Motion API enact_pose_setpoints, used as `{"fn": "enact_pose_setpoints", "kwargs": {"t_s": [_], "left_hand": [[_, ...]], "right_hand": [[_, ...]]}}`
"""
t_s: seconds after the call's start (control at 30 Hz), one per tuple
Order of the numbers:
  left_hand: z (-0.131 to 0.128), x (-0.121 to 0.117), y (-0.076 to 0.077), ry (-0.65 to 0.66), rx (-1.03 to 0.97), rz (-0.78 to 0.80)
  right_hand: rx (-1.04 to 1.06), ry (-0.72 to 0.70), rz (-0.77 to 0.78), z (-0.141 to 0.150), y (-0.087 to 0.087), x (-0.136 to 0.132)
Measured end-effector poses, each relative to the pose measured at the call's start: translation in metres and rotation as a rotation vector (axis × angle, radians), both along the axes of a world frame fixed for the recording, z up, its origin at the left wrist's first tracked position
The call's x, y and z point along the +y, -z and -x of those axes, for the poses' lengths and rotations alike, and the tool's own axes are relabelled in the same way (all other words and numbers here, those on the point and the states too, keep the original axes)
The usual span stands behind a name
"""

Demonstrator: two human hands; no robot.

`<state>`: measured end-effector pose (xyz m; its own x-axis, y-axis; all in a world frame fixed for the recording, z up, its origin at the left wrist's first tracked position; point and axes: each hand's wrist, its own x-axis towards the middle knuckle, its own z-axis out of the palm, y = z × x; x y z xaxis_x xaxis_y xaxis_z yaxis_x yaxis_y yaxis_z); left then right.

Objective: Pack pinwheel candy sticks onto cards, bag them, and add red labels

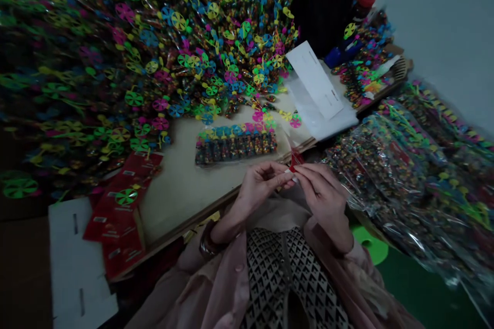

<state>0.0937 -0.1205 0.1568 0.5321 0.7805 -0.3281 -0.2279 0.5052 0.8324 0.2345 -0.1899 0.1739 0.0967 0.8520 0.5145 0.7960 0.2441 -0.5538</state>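
Observation:
Over the front edge of the table, my left hand [266,181] and my right hand [323,196] come together with pinched fingers. Between them is a small red card [295,158] with a white part near my fingertips; clear film seems to rise above it, and the fingers hide much of it. Just beyond my hands, a clear plastic pack [236,145] lies flat on the table. It holds a row of small bottle-like tubes filled with coloured beads or sweets, topped with bright plastic pieces.
A large heap of similar tubes with pinwheel tops [185,51] covers the back and left. Red printed cards [119,211] lie at left, by white cardboard [73,262]. A white card strip [314,79] rests on clear bags [339,122]. Filled packs [393,164] pile up at right.

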Motion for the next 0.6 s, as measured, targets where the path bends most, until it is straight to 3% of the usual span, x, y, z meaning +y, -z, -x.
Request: {"fn": "enact_pose_setpoints", "kwargs": {"t_s": [0.2, 0.43, 0.5, 0.6], "left_hand": [[-0.009, -0.007, -0.001, 0.01, 0.01, -0.168], [-0.008, -0.007, 0.012, -0.007, 0.108, -0.777], [-0.007, -0.006, 0.014, 0.01, 0.107, -0.84], [-0.007, -0.005, 0.017, 0.011, 0.111, -0.815]], "right_hand": [[0.026, -0.021, 0.002, -0.011, -0.006, 0.002], [-0.031, -0.039, 0.094, -0.012, -0.015, -0.005], [0.002, -0.028, 0.114, -0.013, -0.014, -0.004], [0.134, -0.001, 0.157, -0.016, -0.01, -0.002]]}}
